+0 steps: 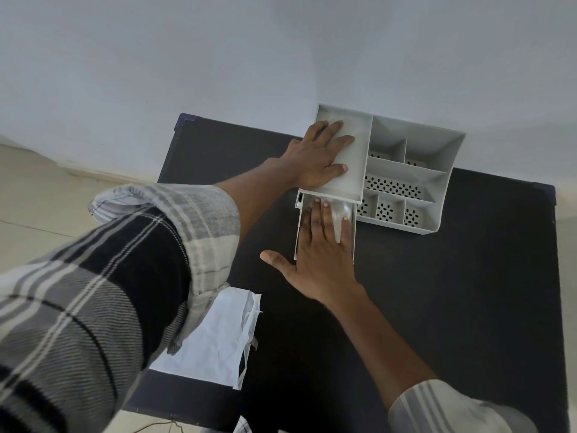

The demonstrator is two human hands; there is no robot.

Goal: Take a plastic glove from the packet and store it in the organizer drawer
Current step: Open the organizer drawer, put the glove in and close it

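L hand (315,154) lies spread flat on organizer (406,170) top, prob. bracing it, while R hand (324,245), fingers together w/ thumb splayed, presses clear glove (342,214) down under its fingertips into the pulled-out drawer (296,232); packet (215,335) sits near L forearm.

Organizer (406,170): matt grey plastic, perforated floors. Glove (342,220): thin glossy clear plastic. Packet (218,335): white, crinkled film. Counter (452,292): matt black.

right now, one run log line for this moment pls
stage: stowing | left hand: flat on organizer top | right hand: pressing plastic glove into open drawer | packet: on table, near edge
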